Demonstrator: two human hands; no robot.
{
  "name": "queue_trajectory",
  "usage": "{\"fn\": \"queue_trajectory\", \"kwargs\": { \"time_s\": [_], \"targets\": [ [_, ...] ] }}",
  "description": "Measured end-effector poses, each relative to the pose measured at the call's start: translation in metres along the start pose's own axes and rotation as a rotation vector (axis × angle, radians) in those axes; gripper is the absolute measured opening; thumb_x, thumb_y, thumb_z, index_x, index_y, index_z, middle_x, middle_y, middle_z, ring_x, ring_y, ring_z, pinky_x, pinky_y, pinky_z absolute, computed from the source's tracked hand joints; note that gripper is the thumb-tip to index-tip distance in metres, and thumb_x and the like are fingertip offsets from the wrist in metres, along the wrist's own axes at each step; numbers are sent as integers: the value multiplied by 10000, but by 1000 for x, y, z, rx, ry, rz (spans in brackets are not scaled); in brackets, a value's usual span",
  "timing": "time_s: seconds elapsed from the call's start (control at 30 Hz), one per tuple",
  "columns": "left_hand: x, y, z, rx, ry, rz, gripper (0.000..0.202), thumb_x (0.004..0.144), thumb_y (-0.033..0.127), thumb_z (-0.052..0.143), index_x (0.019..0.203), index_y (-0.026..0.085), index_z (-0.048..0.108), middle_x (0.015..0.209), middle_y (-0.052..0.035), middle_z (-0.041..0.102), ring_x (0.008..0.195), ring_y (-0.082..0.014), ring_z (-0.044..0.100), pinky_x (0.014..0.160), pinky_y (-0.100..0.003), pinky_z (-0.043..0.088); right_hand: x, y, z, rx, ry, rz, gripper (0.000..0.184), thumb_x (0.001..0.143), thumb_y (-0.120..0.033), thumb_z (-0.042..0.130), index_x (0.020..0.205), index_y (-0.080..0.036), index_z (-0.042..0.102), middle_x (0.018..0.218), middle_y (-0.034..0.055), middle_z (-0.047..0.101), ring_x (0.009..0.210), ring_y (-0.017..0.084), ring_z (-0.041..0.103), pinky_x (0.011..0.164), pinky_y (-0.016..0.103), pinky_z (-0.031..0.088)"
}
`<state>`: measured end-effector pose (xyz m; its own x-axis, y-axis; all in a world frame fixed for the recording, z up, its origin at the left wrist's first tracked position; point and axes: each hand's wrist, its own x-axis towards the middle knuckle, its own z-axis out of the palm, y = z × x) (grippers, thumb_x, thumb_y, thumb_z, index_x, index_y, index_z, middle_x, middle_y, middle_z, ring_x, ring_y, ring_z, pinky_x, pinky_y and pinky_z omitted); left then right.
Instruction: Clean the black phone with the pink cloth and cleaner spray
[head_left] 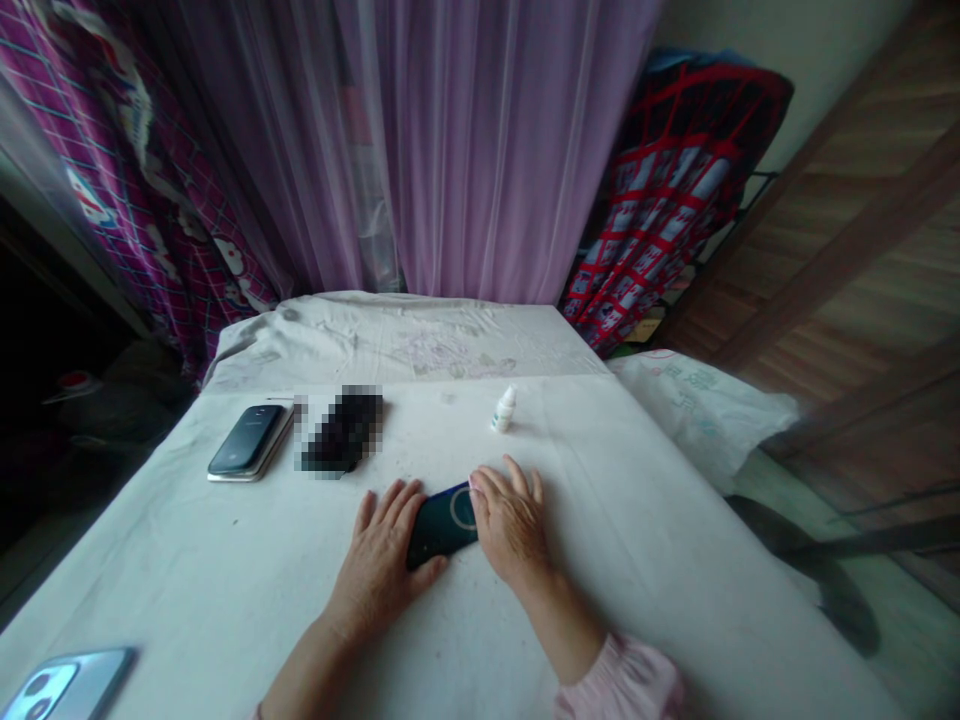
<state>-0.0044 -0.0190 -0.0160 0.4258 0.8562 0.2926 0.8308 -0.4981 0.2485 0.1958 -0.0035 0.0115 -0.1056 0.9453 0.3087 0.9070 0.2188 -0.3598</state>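
A dark smartphone (pixel 441 525) with a pale ring on its upward face lies at a slant on the white-covered table. My left hand (pixel 381 555) grips its left end, fingers along the far edge and thumb by the near edge. Over the right end rests my right hand (pixel 514 520), holding the phone there and hiding that end; some of its fingers spread onto the cloth beyond. A small white dropper bottle (pixel 504 410) stands upright just past my right hand.
At the left, a dark phone (pixel 249 440) lies on a lighter flat thing. Beside it is a pixelated dark object (pixel 343 430). A light-blue phone (pixel 94 680) sits at the near left corner. A plastic bag (pixel 697 410) hangs by the right edge; purple curtains (pixel 480 150) are behind.
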Motion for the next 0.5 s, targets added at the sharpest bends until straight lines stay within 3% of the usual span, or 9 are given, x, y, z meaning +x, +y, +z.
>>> {"fn": "queue_trajectory", "kwargs": {
  "time_s": [0.4,0.5],
  "targets": [
    [2,4,-3,-22,-15,-20,659,815,536,609,1334,156,461,1420,-173,491,1335,-367,409,1097,-621,249,-1,10,7,-80,34,78,328,984,-286,376,1136,-223,660,1233,70,657,1294,332,426,1073,567,202],
    [1,4,-2,-20,-8,-22,653,809,519,620,1332,160,466,1417,-170,494,1334,-365,410,1099,-617,246,-4,4,6,-57,-5,39,338,977,-278,385,1187,-206,640,1277,79,632,1323,327,397,1090,570,188]
  ]
}}
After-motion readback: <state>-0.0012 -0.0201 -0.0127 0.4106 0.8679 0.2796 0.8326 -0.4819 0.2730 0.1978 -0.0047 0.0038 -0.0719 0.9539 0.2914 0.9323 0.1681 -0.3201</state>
